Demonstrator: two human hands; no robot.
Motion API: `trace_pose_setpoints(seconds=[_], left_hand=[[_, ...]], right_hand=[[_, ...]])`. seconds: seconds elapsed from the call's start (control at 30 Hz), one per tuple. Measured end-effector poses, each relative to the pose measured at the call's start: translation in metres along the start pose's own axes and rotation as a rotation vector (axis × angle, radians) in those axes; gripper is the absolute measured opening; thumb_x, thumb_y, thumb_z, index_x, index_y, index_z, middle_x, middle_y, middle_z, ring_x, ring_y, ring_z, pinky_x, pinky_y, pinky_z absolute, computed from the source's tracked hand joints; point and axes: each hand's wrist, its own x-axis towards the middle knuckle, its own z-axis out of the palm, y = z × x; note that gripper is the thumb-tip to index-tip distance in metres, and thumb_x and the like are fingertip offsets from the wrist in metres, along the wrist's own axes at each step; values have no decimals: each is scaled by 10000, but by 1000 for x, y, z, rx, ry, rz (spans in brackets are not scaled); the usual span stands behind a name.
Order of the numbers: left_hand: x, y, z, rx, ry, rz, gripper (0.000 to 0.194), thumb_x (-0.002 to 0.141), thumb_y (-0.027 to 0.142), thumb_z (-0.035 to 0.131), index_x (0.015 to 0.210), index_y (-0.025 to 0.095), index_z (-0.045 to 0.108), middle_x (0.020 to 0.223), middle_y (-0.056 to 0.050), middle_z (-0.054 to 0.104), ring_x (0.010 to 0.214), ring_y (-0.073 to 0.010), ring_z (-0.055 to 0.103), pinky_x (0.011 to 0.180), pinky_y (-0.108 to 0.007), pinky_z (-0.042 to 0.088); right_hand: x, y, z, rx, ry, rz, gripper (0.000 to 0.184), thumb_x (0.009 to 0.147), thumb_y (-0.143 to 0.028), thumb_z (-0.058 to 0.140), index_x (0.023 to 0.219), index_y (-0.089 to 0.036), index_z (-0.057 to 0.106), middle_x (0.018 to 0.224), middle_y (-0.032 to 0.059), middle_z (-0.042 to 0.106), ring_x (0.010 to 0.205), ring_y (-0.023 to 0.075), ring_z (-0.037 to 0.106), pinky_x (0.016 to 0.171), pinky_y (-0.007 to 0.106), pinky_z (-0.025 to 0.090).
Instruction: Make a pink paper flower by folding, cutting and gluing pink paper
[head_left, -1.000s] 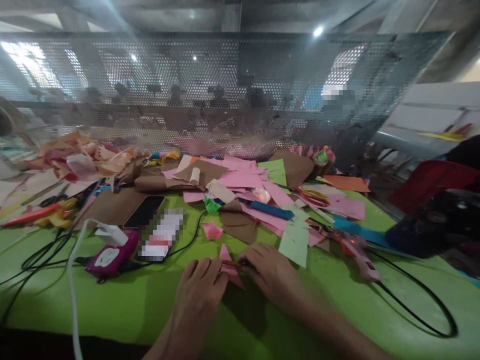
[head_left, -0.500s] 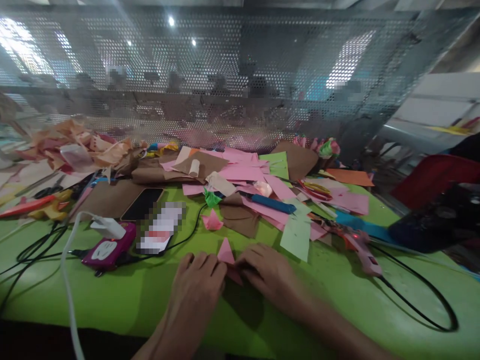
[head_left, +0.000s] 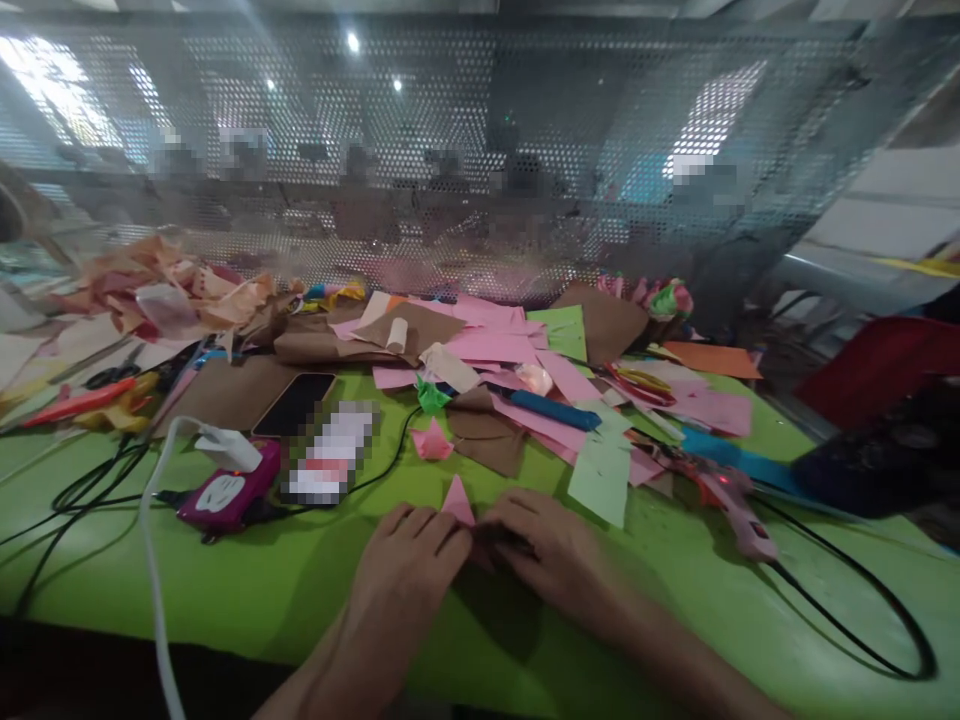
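Between my two hands is a small piece of pink paper (head_left: 458,499), folded to a point that sticks up past my fingers. My left hand (head_left: 415,570) has its fingers curled together on the paper's left side. From the right, my right hand (head_left: 551,548) pinches the same paper, and its fingertips are partly hidden. Most of the paper's lower part is covered by the fingers. Just beyond the hands lie a small folded pink paper shape (head_left: 433,441) and a crumpled green paper piece (head_left: 432,395).
A pink glue gun (head_left: 739,510) with a looping black cord lies at right. To the left are a purple power adapter (head_left: 232,490) with a white plug, and two phones, one dark (head_left: 295,405). Coloured paper (head_left: 495,325) is heaped before a perforated metal screen (head_left: 450,130).
My hands have drawn slightly closer together around the pink paper, covering more of it. The whole view has shifted a little, so the tabletop things appear slightly further right.
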Motion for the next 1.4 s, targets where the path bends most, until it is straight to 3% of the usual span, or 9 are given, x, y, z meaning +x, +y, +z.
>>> trace_pose_setpoints(seconds=[0.13,0.27,0.5,0.73,1.1,1.4], left_hand=[[2,-1,-2,-52,-26,-35,178,873,88,580,988,210,637,1008,-10,709,854,-222,639,786,-397,447],[2,1,-3,-67,-29,-76,216,869,94,587,1035,221,645,1033,-15,709,883,-224,637,811,-403,448],[5,4,-10,-95,-86,-124,257,866,75,553,1060,222,634,1048,-21,705,928,-222,623,860,-412,440],[8,11,-11,-115,-114,-214,259,799,59,619,1016,200,623,1034,-29,679,932,-243,584,850,-423,430],[9,11,-7,-239,-73,-327,204,855,43,559,879,228,641,921,11,666,888,-217,566,792,-375,401],[5,14,-5,-144,-51,-261,257,862,47,550,946,261,665,887,8,674,849,-222,585,794,-391,404]], right_hand=[[-4,-4,-13,4,-73,-80,199,821,-88,624,968,-221,642,975,26,633,932,188,568,809,309,412],[-4,-4,-15,-116,-115,-137,101,838,-137,631,911,-205,646,953,28,661,890,191,572,778,316,412],[-4,5,0,-272,32,-295,203,947,-185,484,895,-198,680,857,43,719,771,191,619,712,336,403],[-3,-1,4,-228,33,-104,119,901,-175,539,886,-180,657,804,45,683,757,211,602,695,325,417],[4,-9,5,-61,40,99,106,879,-141,568,792,-182,612,778,16,644,728,168,571,651,260,393],[5,-10,11,-36,108,190,80,859,-132,578,882,-194,624,869,27,657,804,183,594,695,274,421]])
